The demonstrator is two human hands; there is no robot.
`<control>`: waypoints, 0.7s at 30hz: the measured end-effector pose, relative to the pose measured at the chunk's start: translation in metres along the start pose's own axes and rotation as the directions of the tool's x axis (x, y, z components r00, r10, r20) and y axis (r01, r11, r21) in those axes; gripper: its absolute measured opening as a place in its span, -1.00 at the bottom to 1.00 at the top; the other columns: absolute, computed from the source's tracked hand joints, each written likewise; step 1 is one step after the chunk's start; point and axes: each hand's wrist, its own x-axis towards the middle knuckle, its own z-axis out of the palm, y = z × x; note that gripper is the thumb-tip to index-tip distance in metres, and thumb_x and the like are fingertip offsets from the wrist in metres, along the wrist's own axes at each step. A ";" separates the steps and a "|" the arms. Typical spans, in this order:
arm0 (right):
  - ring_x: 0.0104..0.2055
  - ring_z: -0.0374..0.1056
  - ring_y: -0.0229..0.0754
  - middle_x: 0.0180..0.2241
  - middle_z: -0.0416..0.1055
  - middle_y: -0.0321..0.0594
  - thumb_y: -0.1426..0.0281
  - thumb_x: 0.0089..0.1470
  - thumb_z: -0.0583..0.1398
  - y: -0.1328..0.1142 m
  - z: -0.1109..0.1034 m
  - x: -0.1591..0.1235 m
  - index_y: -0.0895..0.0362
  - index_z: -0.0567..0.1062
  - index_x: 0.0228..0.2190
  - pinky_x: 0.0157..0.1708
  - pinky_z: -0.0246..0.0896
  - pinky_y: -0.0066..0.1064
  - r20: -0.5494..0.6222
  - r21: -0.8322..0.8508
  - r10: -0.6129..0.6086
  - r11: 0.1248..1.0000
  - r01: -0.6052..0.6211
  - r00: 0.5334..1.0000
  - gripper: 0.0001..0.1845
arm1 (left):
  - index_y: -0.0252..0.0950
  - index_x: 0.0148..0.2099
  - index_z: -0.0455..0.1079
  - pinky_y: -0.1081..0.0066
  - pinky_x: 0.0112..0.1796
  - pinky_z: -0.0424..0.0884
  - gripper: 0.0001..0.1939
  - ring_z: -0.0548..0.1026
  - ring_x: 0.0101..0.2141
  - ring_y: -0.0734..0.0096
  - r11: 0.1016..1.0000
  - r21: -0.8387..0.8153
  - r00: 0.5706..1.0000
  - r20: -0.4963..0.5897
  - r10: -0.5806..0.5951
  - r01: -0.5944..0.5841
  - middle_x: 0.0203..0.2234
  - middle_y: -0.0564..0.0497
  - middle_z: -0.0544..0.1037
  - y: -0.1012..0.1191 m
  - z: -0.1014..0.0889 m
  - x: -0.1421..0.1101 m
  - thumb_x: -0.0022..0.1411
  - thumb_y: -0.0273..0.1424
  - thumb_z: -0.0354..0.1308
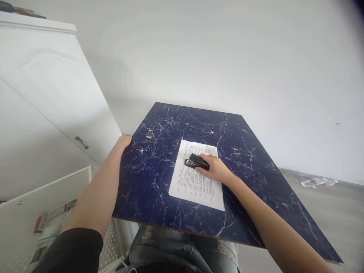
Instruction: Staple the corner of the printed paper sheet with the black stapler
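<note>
A dark blue marbled board (pixel 244 151) rests across my lap as a work surface. On it lies a printed sheet of paper (pixel 193 185). My right hand (pixel 216 168) is closed around a black stapler (pixel 196 162) that sits on the upper part of the sheet. My left hand (pixel 124 141) grips the board's left edge, its fingers curled over the rim and mostly hidden. A small silvery piece (pixel 148 136) lies on the board near the left hand.
A white cabinet (pixel 51 98) with a dark handle (pixel 82 142) stands at the left. Below it a white panel (pixel 42 201) holds some printed papers (pixel 48 223). Crumpled plastic (pixel 318 182) lies on the grey floor at the right, by a white wall.
</note>
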 end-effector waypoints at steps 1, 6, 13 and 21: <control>-0.21 0.44 0.01 -0.23 0.55 -0.10 0.15 0.25 0.25 0.002 -0.002 0.000 0.06 0.47 -0.02 -0.28 0.27 -0.26 0.000 -0.005 -0.004 1.000 0.004 1.000 -0.65 | -0.47 -0.16 0.60 0.11 -0.09 0.49 -0.66 0.62 -0.04 -0.23 1.000 0.017 1.000 0.003 -0.009 0.008 -0.11 -0.47 0.65 0.001 -0.002 -0.002 0.39 -0.35 0.05; -0.08 0.46 0.09 -0.12 0.58 -0.08 0.11 0.25 0.26 0.002 -0.004 0.003 0.00 0.45 0.12 -0.18 0.36 -0.16 0.019 0.042 -0.022 0.999 0.021 1.000 -0.53 | -0.46 0.03 0.53 0.06 0.05 0.40 -0.60 0.51 0.12 -0.23 0.996 0.088 0.993 -0.121 0.011 0.000 0.02 -0.45 0.60 0.021 -0.012 -0.019 0.46 -0.32 -0.06; 0.01 0.49 0.09 0.03 0.57 -0.11 0.23 0.23 0.31 0.003 -0.007 -0.002 -0.05 0.46 0.17 0.05 0.38 0.03 -0.093 0.116 -0.079 0.989 0.090 0.993 -0.51 | -0.22 -0.13 0.51 0.27 -0.15 0.43 -0.74 0.62 -0.17 0.09 0.925 -0.006 0.921 -0.101 0.377 -0.379 -0.23 -0.11 0.68 0.107 0.010 -0.089 0.45 -0.25 0.02; -0.07 0.53 0.11 -0.09 0.62 -0.08 0.34 0.11 0.30 0.074 -0.071 -0.029 0.04 0.52 0.00 -0.03 0.41 0.00 -0.324 0.127 0.319 0.948 -0.293 0.891 -0.62 | -0.26 0.17 0.34 0.20 -0.21 0.42 -0.47 0.57 -0.17 0.03 0.765 -0.123 0.735 0.217 0.642 -0.632 -0.18 -0.15 0.59 0.160 0.051 -0.175 0.26 -0.16 0.34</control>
